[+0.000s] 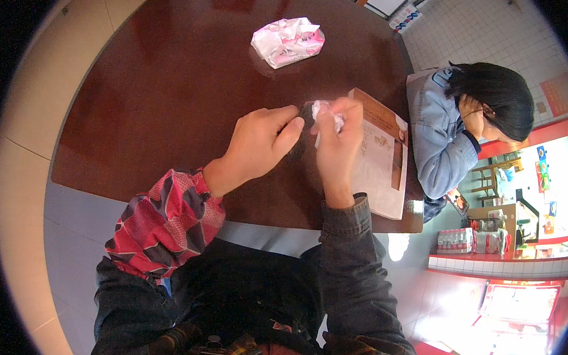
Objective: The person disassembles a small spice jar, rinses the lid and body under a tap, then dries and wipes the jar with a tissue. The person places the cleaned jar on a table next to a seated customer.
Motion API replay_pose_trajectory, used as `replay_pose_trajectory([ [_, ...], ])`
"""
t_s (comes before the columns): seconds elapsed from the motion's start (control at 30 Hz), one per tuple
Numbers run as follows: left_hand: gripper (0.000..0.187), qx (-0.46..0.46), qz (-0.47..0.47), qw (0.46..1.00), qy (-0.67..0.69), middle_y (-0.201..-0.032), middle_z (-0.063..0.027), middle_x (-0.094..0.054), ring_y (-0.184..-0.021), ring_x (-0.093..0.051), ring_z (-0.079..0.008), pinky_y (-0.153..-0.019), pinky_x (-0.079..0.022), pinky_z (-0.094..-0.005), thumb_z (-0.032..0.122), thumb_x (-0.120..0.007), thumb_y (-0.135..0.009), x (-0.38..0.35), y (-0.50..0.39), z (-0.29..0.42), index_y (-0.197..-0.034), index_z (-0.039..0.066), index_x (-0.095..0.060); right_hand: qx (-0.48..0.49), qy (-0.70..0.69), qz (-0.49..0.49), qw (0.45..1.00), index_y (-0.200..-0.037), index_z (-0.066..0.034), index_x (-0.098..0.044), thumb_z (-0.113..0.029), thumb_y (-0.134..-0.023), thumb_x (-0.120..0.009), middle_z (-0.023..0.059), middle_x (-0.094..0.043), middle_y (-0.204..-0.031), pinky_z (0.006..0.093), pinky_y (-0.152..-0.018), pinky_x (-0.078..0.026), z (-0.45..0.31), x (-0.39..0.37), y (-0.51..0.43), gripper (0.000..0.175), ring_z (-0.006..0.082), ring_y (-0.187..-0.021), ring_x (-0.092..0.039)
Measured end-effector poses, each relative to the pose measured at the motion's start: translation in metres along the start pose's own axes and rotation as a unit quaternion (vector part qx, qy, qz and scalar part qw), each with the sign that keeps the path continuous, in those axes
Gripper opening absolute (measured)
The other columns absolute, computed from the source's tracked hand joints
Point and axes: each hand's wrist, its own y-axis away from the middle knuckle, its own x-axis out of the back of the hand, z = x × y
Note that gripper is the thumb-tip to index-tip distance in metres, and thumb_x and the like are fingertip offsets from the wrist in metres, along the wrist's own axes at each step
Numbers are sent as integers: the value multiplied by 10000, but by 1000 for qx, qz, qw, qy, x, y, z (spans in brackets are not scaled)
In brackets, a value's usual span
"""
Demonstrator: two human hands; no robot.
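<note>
My right hand (pixel 339 130) is closed around a crumpled white tissue (pixel 318 109), held above the table. Close by on its left, my left hand (pixel 262 140) has curled fingers, with the thumb pointing toward the right hand. A small dark patch shows between the two hands, too blurred to name. Whether the left fingers pinch anything is hidden. A pink and grey patterned sleeve cover (pixel 169 218) wraps the left forearm. Partly behind my right hand lies a white and brown paperboard box (pixel 379 171) with a cut-out window and printed writing.
The dark brown table (pixel 163 111) has rounded corners. Toward its far side rests a pink and white soft tissue pack (pixel 288 43). A person in a denim jacket (pixel 432 124) sits at the right edge, head on hand. Beyond is a counter (pixel 508 256) with bottled drinks (pixel 453 241).
</note>
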Motion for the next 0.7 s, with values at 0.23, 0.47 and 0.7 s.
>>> replay_pose_trajectory([
  [0.23,270,66,-6,993,99,-646,-210,-508,-611,-534,-393,-531,-397,-434,237,-484,-868,0,0,0,-733,4,-492,-15,-26,-11,999,-971,-25,-537,-52,-851,-591,58,-589,-870,209,-603,-469,-4,4,-3,134,84,-706,-552],
  [0.47,253,0,5,1000,1,-638,-186,-533,-630,-539,-379,-559,-409,-447,238,-487,-859,1,1,-1,-723,26,-514,38,70,-72,994,-943,-14,-533,-35,-812,-613,95,-626,-860,272,-675,-481,2,3,-4,155,165,-735,-604],
  [0.7,247,-20,-5,999,-39,-644,-195,-527,-623,-529,-380,-561,-408,-447,228,-485,-862,-1,1,0,-729,23,-515,107,227,-13,968,-884,-24,-503,-59,-805,-623,119,-629,-783,307,-595,-477,-2,4,1,148,201,-656,-615],
])
